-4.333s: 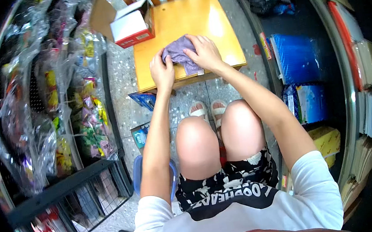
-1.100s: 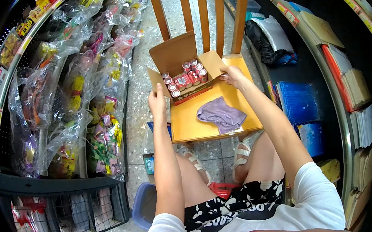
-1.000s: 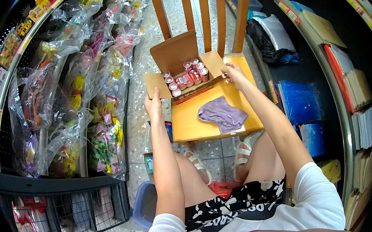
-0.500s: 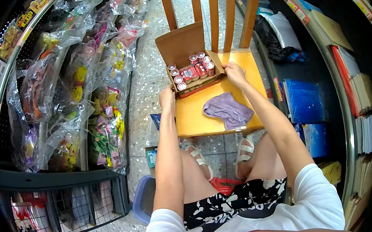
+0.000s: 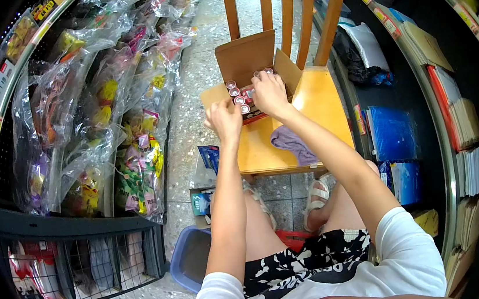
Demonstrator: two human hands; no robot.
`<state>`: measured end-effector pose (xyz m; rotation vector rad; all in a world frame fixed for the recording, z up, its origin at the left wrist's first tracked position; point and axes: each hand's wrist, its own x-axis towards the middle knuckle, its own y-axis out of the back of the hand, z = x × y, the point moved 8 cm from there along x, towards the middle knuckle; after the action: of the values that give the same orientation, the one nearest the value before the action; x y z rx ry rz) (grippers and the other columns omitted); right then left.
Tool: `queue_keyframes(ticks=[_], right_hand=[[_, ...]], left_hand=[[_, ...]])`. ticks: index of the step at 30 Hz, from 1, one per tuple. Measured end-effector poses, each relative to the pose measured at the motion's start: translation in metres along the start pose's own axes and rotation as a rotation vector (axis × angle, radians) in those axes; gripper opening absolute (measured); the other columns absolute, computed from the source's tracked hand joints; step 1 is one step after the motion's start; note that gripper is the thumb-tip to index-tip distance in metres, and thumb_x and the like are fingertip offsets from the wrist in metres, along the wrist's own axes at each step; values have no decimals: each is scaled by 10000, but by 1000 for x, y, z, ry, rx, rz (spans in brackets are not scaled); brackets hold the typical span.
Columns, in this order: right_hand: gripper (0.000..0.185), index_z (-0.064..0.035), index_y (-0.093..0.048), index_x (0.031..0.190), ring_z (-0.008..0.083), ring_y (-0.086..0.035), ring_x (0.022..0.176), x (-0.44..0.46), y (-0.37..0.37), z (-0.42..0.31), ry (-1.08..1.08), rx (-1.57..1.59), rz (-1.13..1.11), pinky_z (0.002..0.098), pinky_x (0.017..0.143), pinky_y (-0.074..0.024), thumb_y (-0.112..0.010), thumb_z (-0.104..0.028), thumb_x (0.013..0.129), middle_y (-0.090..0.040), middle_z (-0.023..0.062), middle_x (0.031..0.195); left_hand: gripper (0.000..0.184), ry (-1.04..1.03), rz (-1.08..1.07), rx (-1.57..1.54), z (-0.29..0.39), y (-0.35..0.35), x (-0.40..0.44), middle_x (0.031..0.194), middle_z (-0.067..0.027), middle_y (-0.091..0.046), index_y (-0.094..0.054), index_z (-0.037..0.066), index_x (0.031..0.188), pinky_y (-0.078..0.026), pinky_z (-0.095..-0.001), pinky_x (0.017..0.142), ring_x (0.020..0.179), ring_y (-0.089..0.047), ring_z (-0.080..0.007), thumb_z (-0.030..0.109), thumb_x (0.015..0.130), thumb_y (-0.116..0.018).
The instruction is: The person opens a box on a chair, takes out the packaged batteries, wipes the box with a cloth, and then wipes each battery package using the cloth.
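An open cardboard box (image 5: pixel 247 52) stands on a wooden chair seat (image 5: pixel 325 99), its flaps spread. Inside are several red cylinders (image 5: pixel 234 92) with silvery round ends; they look like large batteries. My right hand (image 5: pixel 270 92) reaches into the box from the right, its fingers curled down over the cylinders there and partly hiding them. At the box's front left corner is my left hand (image 5: pixel 226 119), fingers bent, tips beside the nearest cylinder; what they grip is hidden. A crumpled purple cloth (image 5: pixel 294 143) lies on the seat, partly behind my right forearm.
Shelves with plastic-wrapped goods (image 5: pixel 141 160) run along the left. The right shelf holds blue packs (image 5: pixel 392 132) and paper envelopes (image 5: pixel 467 120). A blue-grey bin (image 5: pixel 189 257) stands on the floor by my left leg. Chair back slats (image 5: pixel 267 6) rise behind the box.
Both hands have left the box's side flaps. The right moved left and into the box over the cylinders; the left came to the front left corner. The side flaps now spread outward.
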<state>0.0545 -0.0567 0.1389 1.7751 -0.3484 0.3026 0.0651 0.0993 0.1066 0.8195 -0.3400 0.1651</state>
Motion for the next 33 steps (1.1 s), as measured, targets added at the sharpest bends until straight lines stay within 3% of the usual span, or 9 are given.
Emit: queue_keyframes(ticks=[4,7,11,12,15,18,22,29,33], right_hand=[[267,59,-654,945,386,-604,1006,7,-23,21,-84,89,-151,467,820,-501,-618,-163,802,-629,229,1062],[330,61,-661,975,373,-629,965,10,-35,9,48,400,-240,447,839,-498,-650,-211,789,-653,238,994],[431,54,-661,1031,363,-638,975,33,-70,14,-159,642,-335,426,873,-490,-672,-284,765,-657,251,1016],[481,47,-661,1051,363,-639,980,42,-71,11,-138,562,-300,414,869,-491,-667,-334,757,-656,257,1022],[470,86,-683,869,377,-669,862,60,-83,5,-181,325,-379,425,770,-532,-680,-352,699,-663,281,915],[470,106,-673,808,376,-678,811,69,-87,-1,-188,287,-371,437,727,-540,-702,-339,658,-661,291,881],[497,106,-675,826,351,-684,824,72,-104,8,-161,349,-585,406,721,-543,-731,-333,599,-663,287,886],[481,92,-684,838,373,-672,880,69,-78,-7,-121,234,-463,424,750,-541,-729,-329,609,-655,296,912],[430,89,-681,775,390,-672,800,64,-73,-2,-105,272,-306,443,739,-541,-726,-304,609,-648,296,799]], left_hand=[[335,-52,-55,114,21,2,-10,991,-125,-579,-714,104,970,-291,-472,932,1063,-475,-309,334,727,-740],[362,-43,-95,157,23,-5,-11,1040,-137,-565,-710,110,998,-287,-483,938,1083,-464,-322,343,723,-736],[383,-40,-108,125,23,-8,-10,1081,-142,-543,-705,103,1022,-280,-502,954,1100,-453,-334,332,717,-740],[387,-40,-99,109,22,-6,-11,1087,-142,-539,-704,103,1027,-277,-506,958,1105,-450,-334,329,716,-741],[389,28,-128,95,19,-6,-10,1091,-142,-533,-703,104,1037,-268,-515,969,1121,-441,-332,321,717,-741],[382,46,-116,91,19,-5,-8,1076,-137,-542,-702,83,1002,-269,-498,953,1116,-448,-328,318,705,-755],[380,31,-103,119,25,-4,-6,1063,-134,-555,-701,53,941,-276,-480,931,1101,-461,-322,325,686,-776],[360,33,-82,208,31,-15,2,1051,-127,-572,-703,41,878,-288,-471,913,1079,-479,-312,316,667,-800],[339,7,-82,214,33,-14,3,1050,-123,-576,-704,45,859,-292,-471,904,1074,-483,-312,301,661,-807]])
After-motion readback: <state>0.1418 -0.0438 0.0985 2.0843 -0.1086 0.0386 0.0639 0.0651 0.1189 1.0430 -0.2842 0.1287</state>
